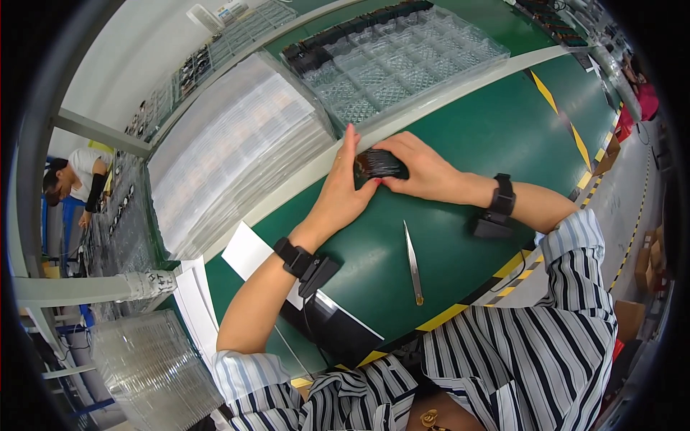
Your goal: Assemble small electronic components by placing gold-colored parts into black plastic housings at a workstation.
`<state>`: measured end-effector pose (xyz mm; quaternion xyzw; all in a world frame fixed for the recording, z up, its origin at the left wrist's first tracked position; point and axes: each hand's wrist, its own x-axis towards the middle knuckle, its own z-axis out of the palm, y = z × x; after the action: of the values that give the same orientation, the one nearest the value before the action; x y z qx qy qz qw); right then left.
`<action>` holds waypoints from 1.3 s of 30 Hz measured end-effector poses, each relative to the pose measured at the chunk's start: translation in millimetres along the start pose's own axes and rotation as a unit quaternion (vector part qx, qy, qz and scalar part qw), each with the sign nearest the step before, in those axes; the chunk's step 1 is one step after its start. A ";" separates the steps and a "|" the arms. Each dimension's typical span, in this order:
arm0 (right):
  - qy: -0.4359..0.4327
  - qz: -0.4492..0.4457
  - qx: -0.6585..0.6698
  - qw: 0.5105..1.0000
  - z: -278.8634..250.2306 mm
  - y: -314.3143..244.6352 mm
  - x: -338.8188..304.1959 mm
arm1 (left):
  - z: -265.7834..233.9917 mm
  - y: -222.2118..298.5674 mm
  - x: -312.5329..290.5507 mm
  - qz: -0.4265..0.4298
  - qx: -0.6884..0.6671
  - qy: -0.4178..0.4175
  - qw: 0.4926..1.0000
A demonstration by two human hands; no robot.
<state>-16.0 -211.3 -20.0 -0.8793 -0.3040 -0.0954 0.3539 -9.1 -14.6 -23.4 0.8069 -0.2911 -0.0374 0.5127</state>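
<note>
Between my two hands, just above the green table top, is a compact bundle of thin, glossy black pieces (384,164), with some brown at its left end. My left hand (339,190) presses against the bundle's left side, its fingers stretched upward and its thumb at the lower edge. From the right, my right hand (425,171) curls around the bundle, fingers over the far side and thumb at the near edge. The two thumbs almost meet. What exactly the pieces are is too small to tell. Metal tweezers (413,267) lie on the table nearer to me.
A tall stack of clear plastic trays (237,144) stands at the left. Beyond my hands, a clear compartment tray (402,68) holds black pieces along its far edge. White sheets (246,251) and a black panel (334,327) lie near my left forearm. A co-worker (90,176) works at far left.
</note>
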 end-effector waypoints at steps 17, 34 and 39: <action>0.149 0.317 -0.218 0.911 6.8 107.0 224.4 | -18.4 -3.7 -4.3 0.002 -0.025 -0.073 0.997; 0.039 0.389 -0.141 0.910 -15.0 152.5 245.7 | -18.1 0.2 -0.5 0.005 -0.026 -0.078 0.997; 0.013 0.357 -0.118 0.926 -8.0 127.4 245.2 | -23.0 -4.8 -5.2 -0.001 -0.015 -0.075 0.997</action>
<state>256.5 -174.1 7.9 -0.9638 0.0486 -0.0093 0.2620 -3.0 8.0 -18.0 0.7946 -0.3272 -0.1024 0.5011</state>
